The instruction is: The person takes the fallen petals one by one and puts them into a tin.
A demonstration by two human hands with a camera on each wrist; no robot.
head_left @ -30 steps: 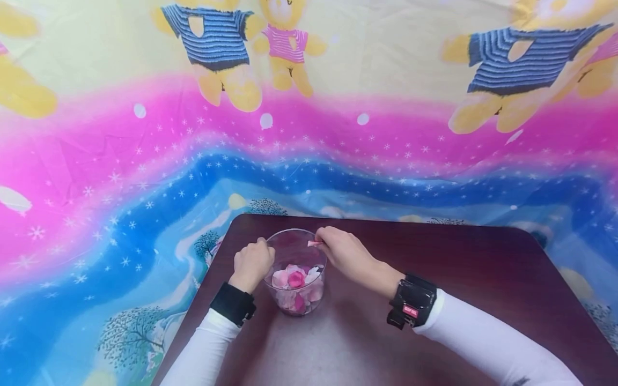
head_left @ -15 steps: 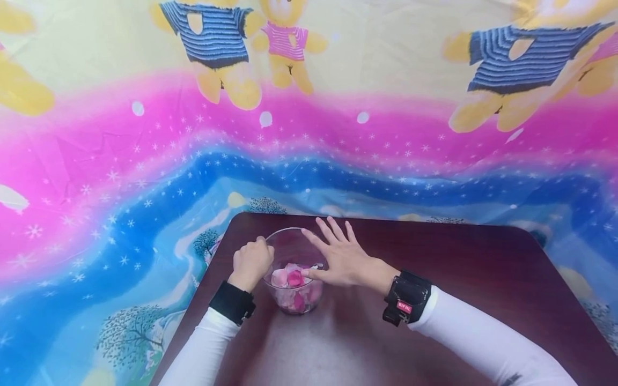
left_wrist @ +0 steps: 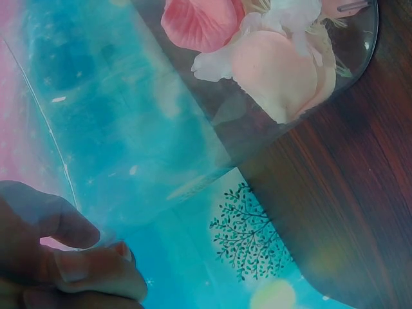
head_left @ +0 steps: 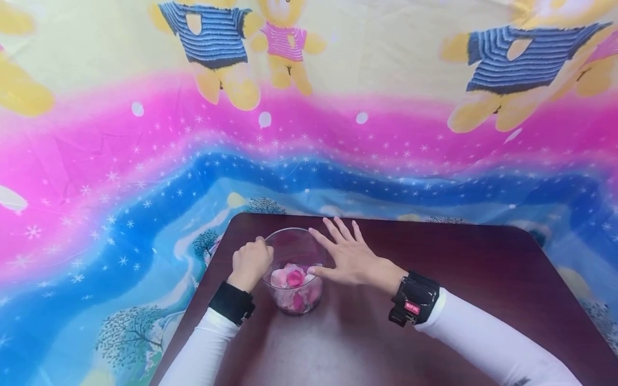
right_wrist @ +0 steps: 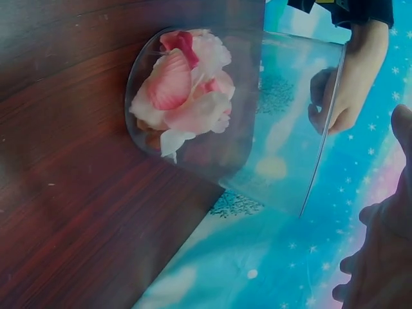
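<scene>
A clear glass vase (head_left: 295,246) stands on the dark table, its lower part filled with pink, white and cream artificial flower petals (head_left: 293,277). My left hand (head_left: 251,261) grips the rim on the left side with curled fingers. In the left wrist view the thumb and fingers of that hand (left_wrist: 71,257) meet at the rim, with the petals (left_wrist: 277,71) beyond. My right hand (head_left: 351,257) is spread at the right of the vase, holding nothing. From the right wrist view, the right hand (right_wrist: 383,244) appears apart from the rim; its index fingertip and thumb overlap the vase in the head view.
The dark wooden table (head_left: 434,300) extends to the right and front of the vase. A printed cloth (head_left: 309,134) with bears and snowflakes hangs behind and beside the table. Black camera straps (head_left: 416,298) sit on both wrists.
My right hand, pinching a small pink piece at the rim a second ago, has let it go and spread its fingers. It has since shifted slightly right. The left hand stays put.
</scene>
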